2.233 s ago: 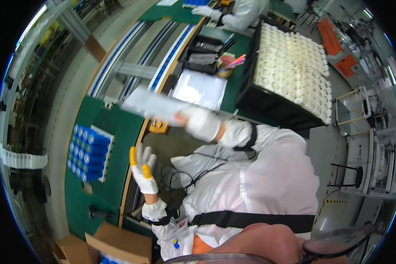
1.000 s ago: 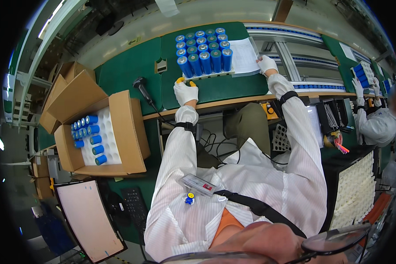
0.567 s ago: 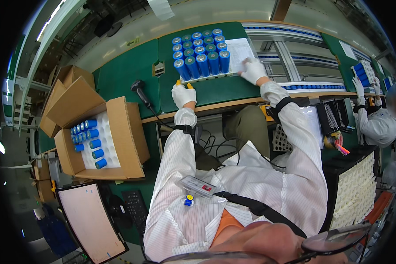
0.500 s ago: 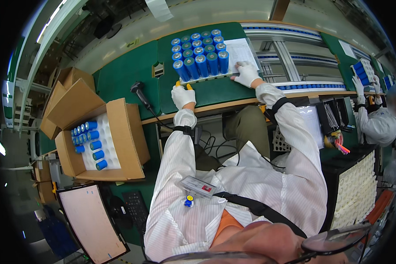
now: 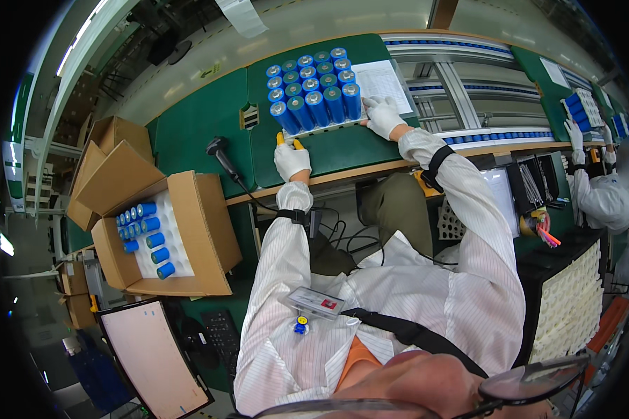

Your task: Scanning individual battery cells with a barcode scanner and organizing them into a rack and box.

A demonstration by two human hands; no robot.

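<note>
Upright blue cylindrical battery cells stand in rows in a white perforated tray on the green bench. My left hand, white-gloved with yellow fingertips, holds the tray's near left corner between thumb and finger. At its near right corner, my right hand, also gloved, has thumb and fingers against the tray and the end cell. Part of that hand lies over a printed paper sheet. The tray's far edge is hidden behind the cells.
Left of me, an open cardboard box holds more blue cells in a white insert. A handheld scanner lies between box and tray. Metal conveyor rails run to the right, where a co-worker handles another tray. A monitor stands lower left.
The tray of cells has shifted slightly left. My right hand has come off the paper's middle and closed in on the tray's near right corner. My left hand stays at its corner.
</note>
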